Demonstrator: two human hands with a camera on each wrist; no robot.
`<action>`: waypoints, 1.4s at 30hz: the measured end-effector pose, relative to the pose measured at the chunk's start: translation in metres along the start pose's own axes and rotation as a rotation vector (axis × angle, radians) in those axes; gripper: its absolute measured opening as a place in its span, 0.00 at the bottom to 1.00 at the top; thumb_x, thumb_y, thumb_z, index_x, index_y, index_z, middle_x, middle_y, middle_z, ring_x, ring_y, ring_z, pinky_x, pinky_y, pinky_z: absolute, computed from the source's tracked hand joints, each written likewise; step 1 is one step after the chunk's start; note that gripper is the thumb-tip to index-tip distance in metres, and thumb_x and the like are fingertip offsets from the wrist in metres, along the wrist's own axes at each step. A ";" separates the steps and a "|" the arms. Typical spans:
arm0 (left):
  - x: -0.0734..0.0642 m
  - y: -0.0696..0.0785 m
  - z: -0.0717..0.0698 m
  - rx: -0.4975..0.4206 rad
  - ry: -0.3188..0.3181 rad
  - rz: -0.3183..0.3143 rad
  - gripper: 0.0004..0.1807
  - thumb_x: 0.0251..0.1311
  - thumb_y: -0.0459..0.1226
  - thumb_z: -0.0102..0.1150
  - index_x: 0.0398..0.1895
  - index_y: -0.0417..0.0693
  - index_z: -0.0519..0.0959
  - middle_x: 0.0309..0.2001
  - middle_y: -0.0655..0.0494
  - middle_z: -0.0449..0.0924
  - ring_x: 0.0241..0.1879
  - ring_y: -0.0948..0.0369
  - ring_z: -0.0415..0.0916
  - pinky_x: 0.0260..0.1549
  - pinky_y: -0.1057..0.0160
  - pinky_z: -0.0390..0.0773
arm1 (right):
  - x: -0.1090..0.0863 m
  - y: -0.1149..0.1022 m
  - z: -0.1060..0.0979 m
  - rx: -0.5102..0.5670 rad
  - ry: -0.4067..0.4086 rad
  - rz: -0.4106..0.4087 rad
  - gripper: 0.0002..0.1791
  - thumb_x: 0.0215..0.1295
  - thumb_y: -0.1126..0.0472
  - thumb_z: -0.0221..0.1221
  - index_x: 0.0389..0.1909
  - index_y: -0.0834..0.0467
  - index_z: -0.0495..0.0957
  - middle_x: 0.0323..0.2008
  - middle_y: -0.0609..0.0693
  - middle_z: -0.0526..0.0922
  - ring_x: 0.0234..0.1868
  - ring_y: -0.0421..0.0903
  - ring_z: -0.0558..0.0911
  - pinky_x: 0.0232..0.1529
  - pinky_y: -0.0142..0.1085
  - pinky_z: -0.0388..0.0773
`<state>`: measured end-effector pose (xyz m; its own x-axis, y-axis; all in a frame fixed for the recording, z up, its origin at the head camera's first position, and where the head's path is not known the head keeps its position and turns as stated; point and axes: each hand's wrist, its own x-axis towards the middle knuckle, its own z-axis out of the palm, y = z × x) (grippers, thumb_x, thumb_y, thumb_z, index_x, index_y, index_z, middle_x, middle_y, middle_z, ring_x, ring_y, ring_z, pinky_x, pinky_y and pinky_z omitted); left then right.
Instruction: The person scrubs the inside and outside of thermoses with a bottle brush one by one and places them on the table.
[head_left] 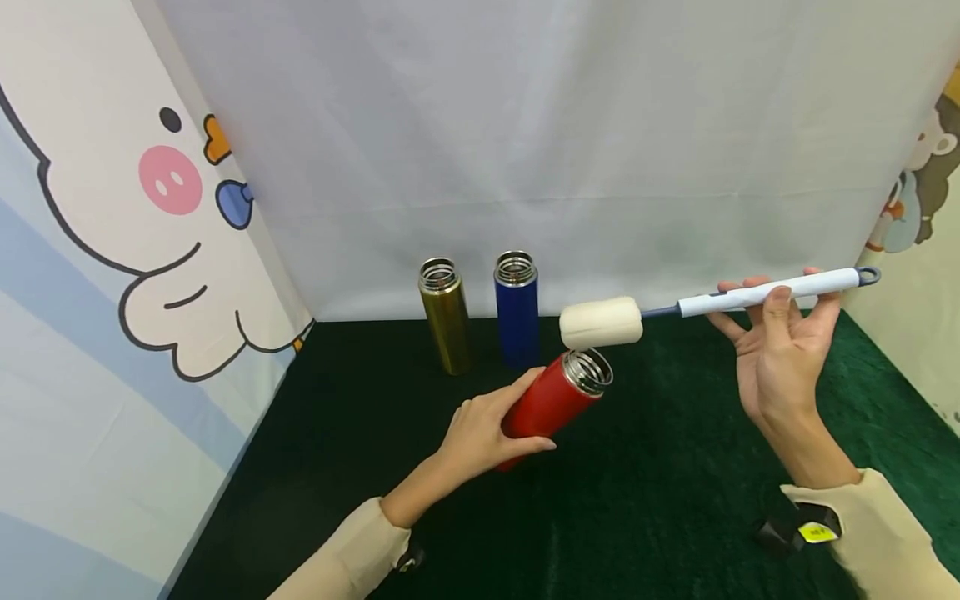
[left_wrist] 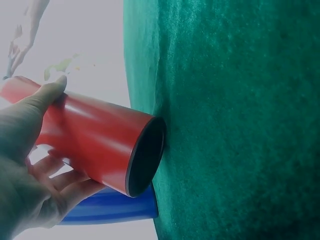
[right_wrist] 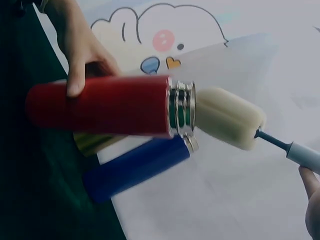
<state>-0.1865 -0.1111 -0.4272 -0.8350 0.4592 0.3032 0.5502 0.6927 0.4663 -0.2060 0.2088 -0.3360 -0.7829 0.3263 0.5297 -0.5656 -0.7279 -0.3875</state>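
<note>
My left hand grips a red thermos bottle around its body, thumb on one side and fingers on the other. The bottle has no lid; its steel threaded mouth tilts up to the right in the head view. In the left wrist view the dark base of the red bottle shows beside the green cloth. My right hand holds a bottle brush by its white handle, thumb in front and fingers behind. The brush's cream sponge head is right at the bottle's mouth, outside it.
A gold bottle and a blue bottle, both lidless, stand upright on the dark green cloth near its back edge. Behind them hangs a pale curtain. A wall with cartoon drawings stands at the left.
</note>
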 end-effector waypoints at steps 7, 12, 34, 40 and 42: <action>-0.001 -0.003 -0.001 -0.023 0.018 -0.003 0.51 0.55 0.58 0.73 0.80 0.69 0.56 0.60 0.52 0.84 0.50 0.56 0.86 0.49 0.54 0.86 | 0.004 -0.006 -0.016 -0.097 0.095 -0.011 0.23 0.74 0.66 0.51 0.65 0.56 0.57 0.43 0.65 0.78 0.42 0.61 0.88 0.41 0.52 0.87; -0.001 -0.005 -0.001 -0.054 0.045 -0.001 0.51 0.55 0.57 0.73 0.80 0.68 0.57 0.59 0.52 0.84 0.49 0.56 0.86 0.48 0.54 0.86 | -0.001 -0.012 -0.027 -0.160 0.151 0.025 0.25 0.73 0.66 0.53 0.66 0.57 0.58 0.41 0.64 0.78 0.38 0.59 0.89 0.36 0.50 0.87; 0.003 -0.003 0.010 -0.664 -0.076 -0.105 0.47 0.66 0.49 0.67 0.82 0.59 0.51 0.67 0.46 0.77 0.57 0.49 0.83 0.53 0.53 0.85 | -0.016 -0.012 -0.026 -0.027 0.028 0.206 0.12 0.77 0.65 0.48 0.56 0.57 0.61 0.41 0.61 0.83 0.46 0.56 0.89 0.42 0.50 0.88; 0.003 -0.002 0.017 -1.168 -0.265 -0.241 0.38 0.74 0.41 0.55 0.81 0.66 0.51 0.76 0.47 0.61 0.70 0.45 0.70 0.64 0.43 0.77 | -0.018 -0.001 -0.032 0.067 0.077 0.372 0.07 0.78 0.66 0.47 0.50 0.57 0.61 0.43 0.61 0.83 0.50 0.57 0.89 0.48 0.50 0.86; 0.001 -0.002 0.018 -1.286 -0.285 -0.276 0.35 0.76 0.39 0.50 0.81 0.65 0.50 0.77 0.47 0.57 0.71 0.46 0.68 0.65 0.41 0.75 | -0.021 0.003 -0.036 0.063 0.082 0.432 0.07 0.78 0.67 0.47 0.49 0.57 0.60 0.45 0.60 0.83 0.51 0.57 0.89 0.50 0.49 0.85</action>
<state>-0.1882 -0.1024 -0.4434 -0.8005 0.5983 -0.0350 -0.1600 -0.1571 0.9745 -0.2002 0.2217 -0.3758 -0.9633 0.0289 0.2669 -0.1672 -0.8423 -0.5125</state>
